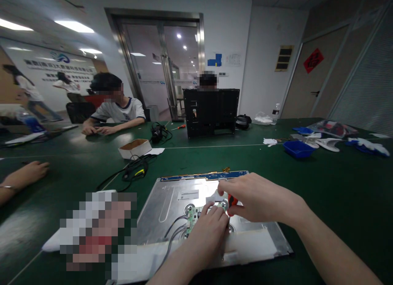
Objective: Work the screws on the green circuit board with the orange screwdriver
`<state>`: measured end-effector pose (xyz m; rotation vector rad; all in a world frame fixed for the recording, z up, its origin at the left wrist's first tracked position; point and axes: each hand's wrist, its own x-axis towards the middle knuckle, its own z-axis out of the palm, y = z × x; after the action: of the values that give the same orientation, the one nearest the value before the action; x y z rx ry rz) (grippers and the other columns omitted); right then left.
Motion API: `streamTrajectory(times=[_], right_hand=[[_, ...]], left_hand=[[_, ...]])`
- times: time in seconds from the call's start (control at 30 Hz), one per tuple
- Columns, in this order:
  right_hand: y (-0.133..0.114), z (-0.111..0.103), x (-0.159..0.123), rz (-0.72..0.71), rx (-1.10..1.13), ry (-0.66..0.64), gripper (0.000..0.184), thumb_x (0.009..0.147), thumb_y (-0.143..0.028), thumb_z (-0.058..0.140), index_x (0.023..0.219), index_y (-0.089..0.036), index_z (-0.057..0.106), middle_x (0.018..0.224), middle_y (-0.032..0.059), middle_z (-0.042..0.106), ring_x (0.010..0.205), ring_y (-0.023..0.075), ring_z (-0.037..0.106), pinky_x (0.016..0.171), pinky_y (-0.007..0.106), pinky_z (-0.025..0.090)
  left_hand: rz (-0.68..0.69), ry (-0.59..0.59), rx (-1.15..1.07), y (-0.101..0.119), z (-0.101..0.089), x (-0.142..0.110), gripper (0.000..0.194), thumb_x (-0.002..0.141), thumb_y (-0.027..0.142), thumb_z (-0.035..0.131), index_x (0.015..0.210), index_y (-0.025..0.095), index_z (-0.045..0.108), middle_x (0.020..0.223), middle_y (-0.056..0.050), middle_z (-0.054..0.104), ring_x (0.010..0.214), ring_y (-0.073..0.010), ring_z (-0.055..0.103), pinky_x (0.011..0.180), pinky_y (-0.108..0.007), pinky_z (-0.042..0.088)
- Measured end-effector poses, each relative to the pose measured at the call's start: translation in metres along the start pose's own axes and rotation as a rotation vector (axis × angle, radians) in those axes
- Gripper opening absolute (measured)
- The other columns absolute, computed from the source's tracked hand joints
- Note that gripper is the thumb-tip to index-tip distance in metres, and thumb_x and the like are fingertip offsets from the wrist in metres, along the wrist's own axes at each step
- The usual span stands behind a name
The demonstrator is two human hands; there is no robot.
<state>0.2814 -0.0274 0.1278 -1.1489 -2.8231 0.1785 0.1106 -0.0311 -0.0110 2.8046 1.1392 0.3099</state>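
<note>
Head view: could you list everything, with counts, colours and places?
Table: 1, green, middle
Metal panel: 1, silver, near side
Circuit board: 1, green, on metal panel
Pixelated item: 1, mixed colours, left of metal panel
Cables: count unclear, black, beyond metal panel
Open box: 1, white, beside cables
Upright frame: 1, black, far side
Tray: 1, blue, right
People: at least five, some white-clad, left and back
Tool: 1, red-and-black, over metal panel
Left hand: 1, bare, at circuit board
Right hand: 1, bare, gripping tool

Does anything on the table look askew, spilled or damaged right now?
Nothing spilled or broken shows. The cable looks untidy, tangled in front of the box, off the panel's far left corner. The left hand hides part of the board; the item left of the panel is pixelated; I can't judge either.
</note>
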Motion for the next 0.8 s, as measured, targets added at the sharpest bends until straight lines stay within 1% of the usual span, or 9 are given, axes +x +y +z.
streamTrajectory(times=[0.1, 0.2, 0.3, 0.37, 0.43, 0.5, 0.6, 0.7, 0.8], right_hand=[[-0.001, -0.001, -0.002, -0.012, 0.022, -0.010, 0.024, 0.084, -0.022, 0.060, 0.108, -0.021, 0.057, 0.098, 0.0037, 0.070, 0.080, 0.0198, 0.064, 0.064, 0.029, 0.041], [-0.003, -0.002, -0.005, -0.007, -0.005, -0.008, 0.021, 0.083, -0.023, 0.059, 0.104, -0.020, 0.057, 0.097, 0.0051, 0.068, 0.080, 0.0202, 0.062, 0.063, 0.029, 0.041], [-0.005, -0.002, -0.007, -0.024, -0.029, -0.006, 0.019, 0.082, -0.019, 0.056, 0.101, -0.018, 0.055, 0.097, 0.0066, 0.067, 0.078, 0.0195, 0.061, 0.061, 0.029, 0.040], [-0.006, -0.001, -0.007, -0.035, -0.035, 0.001, 0.018, 0.082, -0.017, 0.055, 0.100, -0.018, 0.054, 0.097, 0.0060, 0.067, 0.078, 0.0192, 0.061, 0.060, 0.029, 0.040], [-0.006, 0.001, -0.005, -0.013, -0.050, 0.020, 0.017, 0.084, -0.018, 0.055, 0.101, -0.019, 0.054, 0.096, 0.0048, 0.068, 0.077, 0.0195, 0.062, 0.060, 0.029, 0.040], [-0.005, 0.003, -0.003, 0.040, -0.080, 0.034, 0.016, 0.086, -0.022, 0.055, 0.102, -0.020, 0.055, 0.092, 0.0040, 0.069, 0.073, 0.0206, 0.064, 0.057, 0.029, 0.040], [-0.003, 0.003, -0.001, 0.092, -0.107, 0.032, 0.020, 0.087, -0.029, 0.057, 0.105, -0.021, 0.056, 0.089, 0.0043, 0.070, 0.073, 0.0227, 0.065, 0.056, 0.030, 0.040], [-0.001, 0.001, -0.004, 0.048, -0.067, 0.021, 0.027, 0.084, -0.032, 0.060, 0.108, -0.021, 0.055, 0.095, 0.0052, 0.069, 0.080, 0.0237, 0.065, 0.060, 0.030, 0.041], [-0.001, -0.001, -0.007, 0.012, -0.039, 0.003, 0.023, 0.083, -0.026, 0.057, 0.105, -0.020, 0.055, 0.096, 0.0056, 0.069, 0.078, 0.0220, 0.064, 0.060, 0.030, 0.041]], left_hand=[[-0.007, 0.004, -0.002, 0.000, 0.001, 0.000, 0.014, 0.086, 0.012, 0.056, 0.097, 0.019, 0.059, 0.110, -0.006, 0.063, 0.110, -0.0237, 0.054, 0.110, -0.044, 0.025], [0.011, 0.009, 0.001, -0.002, 0.003, 0.001, 0.015, 0.089, 0.015, 0.053, 0.102, 0.019, 0.059, 0.111, -0.007, 0.062, 0.111, -0.0242, 0.053, 0.109, -0.045, 0.027], [0.030, 0.011, 0.007, -0.003, 0.005, 0.001, 0.019, 0.089, 0.014, 0.052, 0.107, 0.019, 0.058, 0.111, -0.007, 0.062, 0.111, -0.0242, 0.054, 0.109, -0.045, 0.026], [0.036, 0.012, 0.008, -0.004, 0.005, 0.000, 0.019, 0.087, 0.014, 0.052, 0.105, 0.019, 0.057, 0.110, -0.007, 0.062, 0.110, -0.0244, 0.054, 0.109, -0.046, 0.025], [0.037, 0.012, -0.010, -0.004, 0.003, -0.001, 0.016, 0.086, 0.015, 0.052, 0.100, 0.019, 0.057, 0.109, -0.007, 0.062, 0.109, -0.0247, 0.055, 0.109, -0.047, 0.025], [0.038, 0.010, -0.056, -0.004, 0.000, -0.002, 0.012, 0.084, 0.015, 0.052, 0.094, 0.019, 0.057, 0.108, -0.007, 0.062, 0.108, -0.0244, 0.054, 0.108, -0.047, 0.026], [0.044, 0.013, -0.123, -0.003, -0.006, -0.004, 0.014, 0.081, 0.014, 0.051, 0.092, 0.020, 0.055, 0.111, -0.006, 0.061, 0.109, -0.0236, 0.053, 0.109, -0.047, 0.025], [0.043, 0.018, -0.142, -0.001, -0.011, -0.005, 0.020, 0.079, 0.014, 0.051, 0.097, 0.021, 0.056, 0.107, -0.005, 0.060, 0.106, -0.0233, 0.053, 0.109, -0.046, 0.025], [0.026, 0.020, -0.126, 0.000, -0.015, -0.005, 0.014, 0.079, 0.017, 0.052, 0.092, 0.021, 0.056, 0.100, -0.005, 0.060, 0.100, -0.0230, 0.053, 0.107, -0.045, 0.028]])
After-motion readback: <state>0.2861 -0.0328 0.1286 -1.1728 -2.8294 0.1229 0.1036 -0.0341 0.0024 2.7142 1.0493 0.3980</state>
